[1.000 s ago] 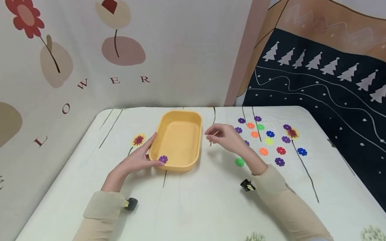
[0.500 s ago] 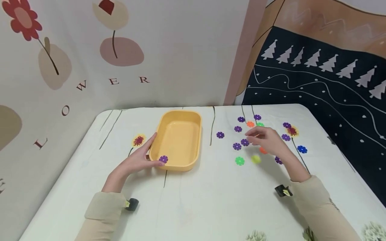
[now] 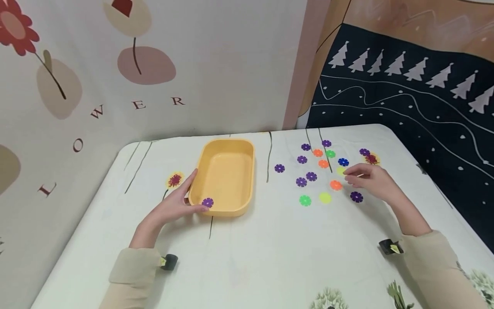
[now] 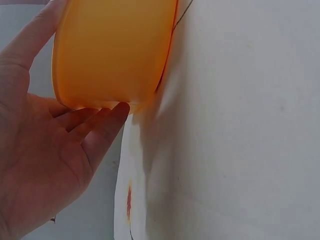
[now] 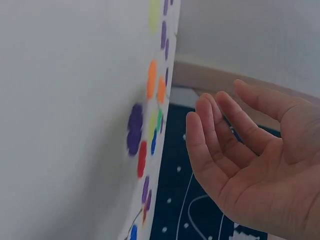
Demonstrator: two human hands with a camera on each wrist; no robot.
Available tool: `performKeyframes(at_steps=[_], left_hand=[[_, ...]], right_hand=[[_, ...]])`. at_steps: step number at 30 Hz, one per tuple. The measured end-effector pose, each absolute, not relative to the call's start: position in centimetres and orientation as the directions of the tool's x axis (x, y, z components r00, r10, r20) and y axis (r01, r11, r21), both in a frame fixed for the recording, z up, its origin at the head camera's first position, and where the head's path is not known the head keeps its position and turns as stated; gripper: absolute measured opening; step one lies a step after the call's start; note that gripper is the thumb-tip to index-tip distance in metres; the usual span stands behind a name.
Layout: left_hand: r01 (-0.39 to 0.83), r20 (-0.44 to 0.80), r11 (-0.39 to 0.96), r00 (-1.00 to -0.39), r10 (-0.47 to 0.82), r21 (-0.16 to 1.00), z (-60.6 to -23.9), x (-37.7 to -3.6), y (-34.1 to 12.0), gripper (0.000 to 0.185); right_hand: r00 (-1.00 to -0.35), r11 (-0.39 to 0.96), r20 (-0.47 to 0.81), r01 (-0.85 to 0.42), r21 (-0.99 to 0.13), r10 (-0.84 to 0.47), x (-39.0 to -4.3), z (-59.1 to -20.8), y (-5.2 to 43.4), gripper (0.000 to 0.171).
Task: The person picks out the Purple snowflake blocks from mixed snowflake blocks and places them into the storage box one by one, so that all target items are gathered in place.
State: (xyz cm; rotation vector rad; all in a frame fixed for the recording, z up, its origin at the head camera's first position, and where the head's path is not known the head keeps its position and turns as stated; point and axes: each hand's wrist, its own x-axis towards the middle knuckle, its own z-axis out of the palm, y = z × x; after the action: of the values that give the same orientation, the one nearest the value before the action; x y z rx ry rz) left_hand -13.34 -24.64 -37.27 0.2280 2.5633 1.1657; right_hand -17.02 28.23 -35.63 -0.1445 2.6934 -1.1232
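My left hand (image 3: 175, 206) grips a yellow rectangular tray (image 3: 224, 180) at its near left corner. In the left wrist view, fingertips (image 4: 120, 107) touch the tray's underside edge. A purple flower-shaped disc (image 3: 207, 202) lies at the thumb tip, overlapping the tray's corner in the head view. My right hand (image 3: 372, 180) hovers over scattered flower-shaped discs at the right, nearest a yellow disc (image 3: 341, 171). Its fingers are loosely bent, and the right wrist view shows nothing in the palm (image 5: 270, 180). A red disc (image 5: 142, 159) there is hidden behind the hand in the head view.
Several discs lie spread over the table's right half, including a lone purple disc (image 3: 279, 168), a green disc (image 3: 305, 200) and an orange disc (image 3: 336, 185). Flower-printed white cloth (image 3: 247, 266) covers the table. Patterned hangings (image 3: 224, 77) rise behind its far edge.
My right hand has moved rightward from near the tray to over the discs, uncovering a purple and a yellow disc. The left hand and tray stay in place; the head view has shifted slightly.
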Motion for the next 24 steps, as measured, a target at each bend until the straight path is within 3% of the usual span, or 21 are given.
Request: performKeyframes(at_steps=[24], left_hand=[[0.019,-0.207,0.645,-0.940,0.273,0.764,-37.3,-13.2,-24.7,0.117]], right_hand=[[-0.928,0.774,-0.304,0.027,-0.633,-0.217,-15.8,-38.1,32.4,0.040]])
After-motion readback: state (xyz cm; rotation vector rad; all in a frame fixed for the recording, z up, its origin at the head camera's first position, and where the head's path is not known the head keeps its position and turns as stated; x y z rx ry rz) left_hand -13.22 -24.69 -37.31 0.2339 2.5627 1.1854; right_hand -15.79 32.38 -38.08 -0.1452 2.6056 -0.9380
